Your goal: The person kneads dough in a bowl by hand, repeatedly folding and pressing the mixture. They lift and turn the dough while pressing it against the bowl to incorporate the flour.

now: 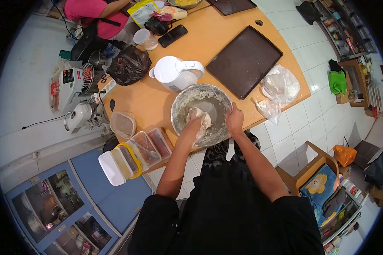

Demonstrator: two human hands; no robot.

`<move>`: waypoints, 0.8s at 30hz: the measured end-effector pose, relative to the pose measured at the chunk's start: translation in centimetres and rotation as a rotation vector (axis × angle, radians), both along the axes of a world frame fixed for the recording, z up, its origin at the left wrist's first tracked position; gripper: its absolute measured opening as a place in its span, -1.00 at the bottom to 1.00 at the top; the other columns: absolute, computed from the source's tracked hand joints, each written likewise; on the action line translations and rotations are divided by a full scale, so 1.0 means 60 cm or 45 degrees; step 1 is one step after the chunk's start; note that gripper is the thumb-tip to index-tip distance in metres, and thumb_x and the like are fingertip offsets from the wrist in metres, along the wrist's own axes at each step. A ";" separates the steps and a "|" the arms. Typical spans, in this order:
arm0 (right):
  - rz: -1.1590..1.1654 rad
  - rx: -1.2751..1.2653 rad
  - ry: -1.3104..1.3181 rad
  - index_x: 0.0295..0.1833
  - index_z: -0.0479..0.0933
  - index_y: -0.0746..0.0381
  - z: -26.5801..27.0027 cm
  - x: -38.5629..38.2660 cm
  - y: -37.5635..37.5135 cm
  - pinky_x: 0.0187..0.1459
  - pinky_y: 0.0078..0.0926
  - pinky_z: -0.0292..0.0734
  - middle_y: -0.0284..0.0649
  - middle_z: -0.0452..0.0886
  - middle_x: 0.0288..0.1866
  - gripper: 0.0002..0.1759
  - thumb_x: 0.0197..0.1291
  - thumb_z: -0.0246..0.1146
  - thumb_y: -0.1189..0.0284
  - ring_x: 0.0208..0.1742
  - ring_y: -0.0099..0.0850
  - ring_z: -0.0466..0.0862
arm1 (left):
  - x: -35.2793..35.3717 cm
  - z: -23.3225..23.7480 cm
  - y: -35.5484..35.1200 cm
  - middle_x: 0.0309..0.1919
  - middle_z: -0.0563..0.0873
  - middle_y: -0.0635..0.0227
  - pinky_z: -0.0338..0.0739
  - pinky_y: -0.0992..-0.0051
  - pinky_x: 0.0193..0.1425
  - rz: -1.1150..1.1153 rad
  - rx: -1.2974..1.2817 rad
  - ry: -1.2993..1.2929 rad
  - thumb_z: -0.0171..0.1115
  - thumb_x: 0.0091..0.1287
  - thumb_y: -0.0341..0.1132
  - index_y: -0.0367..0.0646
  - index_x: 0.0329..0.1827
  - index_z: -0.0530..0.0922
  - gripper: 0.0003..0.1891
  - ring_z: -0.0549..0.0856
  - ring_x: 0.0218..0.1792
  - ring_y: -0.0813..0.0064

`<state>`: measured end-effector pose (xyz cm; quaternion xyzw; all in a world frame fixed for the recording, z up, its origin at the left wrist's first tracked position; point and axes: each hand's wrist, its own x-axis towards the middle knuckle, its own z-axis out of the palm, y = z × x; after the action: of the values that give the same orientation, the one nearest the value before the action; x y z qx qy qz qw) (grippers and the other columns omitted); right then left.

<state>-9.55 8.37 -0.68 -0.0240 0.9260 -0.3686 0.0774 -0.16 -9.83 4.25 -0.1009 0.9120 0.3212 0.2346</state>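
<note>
A large metal mixing bowl [178, 106], its inside smeared with flour and dough, stands at the near edge of the table. My left hand [193, 126] is down inside it, closed on a lump of pale dough [206, 120]; its fingers are partly hidden by the dough. With my right hand [234, 118] I grip the bowl's right rim. Right behind the bowl stands a white electric kettle [167, 70], its handle pointing right.
A dark baking tray [244, 61] and flour in plastic bags [281, 84] lie right on the wooden table [217, 21]. Plastic tubs [144, 148], a black bag [129, 64], a jar [145, 40] and a phone [173, 35] sit left. Another person in pink [87, 10] is at the far left.
</note>
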 end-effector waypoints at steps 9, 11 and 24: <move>0.070 0.010 0.004 -0.17 0.51 0.30 0.004 0.010 -0.002 -0.33 0.04 0.52 0.18 0.62 -0.45 -0.86 0.26 0.19 0.45 -0.36 0.16 0.65 | 0.082 0.048 0.042 0.60 -0.24 0.01 0.06 -0.18 0.49 0.031 -0.272 0.195 0.23 0.26 -0.35 0.19 0.43 0.42 -0.39 -0.15 0.59 -0.06; 0.072 0.034 0.014 -0.16 0.52 0.30 0.004 0.009 0.000 -0.32 0.05 0.52 0.19 0.62 -0.45 -0.86 0.26 0.20 0.44 -0.37 0.17 0.65 | 0.097 0.045 0.048 0.60 -0.22 0.01 0.05 -0.20 0.47 0.123 -0.274 0.219 0.26 0.24 -0.34 0.20 0.41 0.44 -0.40 -0.13 0.59 -0.08; 0.088 0.060 0.011 -0.13 0.52 0.29 0.006 0.015 0.000 -0.29 0.10 0.51 0.20 0.62 -0.44 -0.81 0.28 0.19 0.39 -0.33 0.20 0.65 | 0.078 0.014 0.072 0.58 -0.20 -0.08 -0.18 -0.25 0.47 0.843 -0.757 0.259 0.18 0.36 -0.01 0.08 0.44 0.39 -0.42 -0.17 0.58 -0.09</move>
<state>-8.68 8.38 -0.32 -0.0556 0.9334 -0.3439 0.0867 4.51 -5.49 5.08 -0.4176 0.9017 0.1114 -0.0107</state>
